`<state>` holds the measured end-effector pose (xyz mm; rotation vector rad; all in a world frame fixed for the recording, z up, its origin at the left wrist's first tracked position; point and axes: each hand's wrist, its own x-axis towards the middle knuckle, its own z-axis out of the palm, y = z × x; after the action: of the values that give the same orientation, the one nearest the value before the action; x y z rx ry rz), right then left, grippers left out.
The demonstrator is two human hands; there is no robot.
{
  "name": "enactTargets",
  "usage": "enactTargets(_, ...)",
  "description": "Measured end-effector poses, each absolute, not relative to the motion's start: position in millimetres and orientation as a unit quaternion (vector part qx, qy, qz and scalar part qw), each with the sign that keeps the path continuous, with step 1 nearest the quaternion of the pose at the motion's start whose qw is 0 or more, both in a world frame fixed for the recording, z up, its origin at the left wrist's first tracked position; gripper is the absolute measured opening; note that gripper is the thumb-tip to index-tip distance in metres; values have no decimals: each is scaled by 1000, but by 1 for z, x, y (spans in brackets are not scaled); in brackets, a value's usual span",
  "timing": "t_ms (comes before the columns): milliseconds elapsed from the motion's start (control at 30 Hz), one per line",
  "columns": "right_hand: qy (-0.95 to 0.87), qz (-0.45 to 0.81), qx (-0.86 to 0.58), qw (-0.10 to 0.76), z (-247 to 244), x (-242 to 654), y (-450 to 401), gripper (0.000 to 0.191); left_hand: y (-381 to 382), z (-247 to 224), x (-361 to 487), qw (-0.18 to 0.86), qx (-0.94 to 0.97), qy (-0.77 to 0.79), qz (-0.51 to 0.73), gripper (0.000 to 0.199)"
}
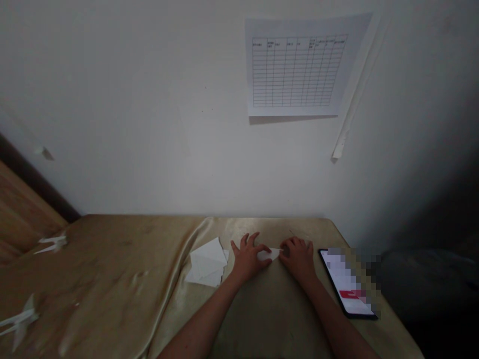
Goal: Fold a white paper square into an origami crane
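A small piece of white folded paper (275, 254), tapering to a point on its right, lies low over the cloth between my two hands. My left hand (247, 257) holds its wide left part between thumb and index finger, with the other fingers spread away. At the narrow right tip, my right hand (299, 257) pinches the paper with its fingertips, the remaining fingers bent. Just left of my left hand lies a loose stack of white paper sheets (207, 263), overlapping at different angles.
A shiny gold-brown cloth (258, 319) covers the table, with a raised crease left of the stack. A lit phone (346, 289) lies near the right edge. Two white folded-paper figures (56, 243) (24, 319) sit far left. A printed grid sheet (295, 70) hangs on the wall.
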<state>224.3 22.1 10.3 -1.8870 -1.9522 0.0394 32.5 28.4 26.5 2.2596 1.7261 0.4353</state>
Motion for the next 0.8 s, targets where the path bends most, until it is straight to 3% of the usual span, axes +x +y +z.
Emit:
enactTargets(367,-685,68,-690,223,4,237,35,19,27,29,33,141,776,598,141,35)
enactTargets(533,-682,19,-692,238,6,227,27,21,27,27,33,140,781,590,149,34)
enactTargets(800,-689,-32,-697,195,11,220,22,19,28,26,33,133,781,593,140,36)
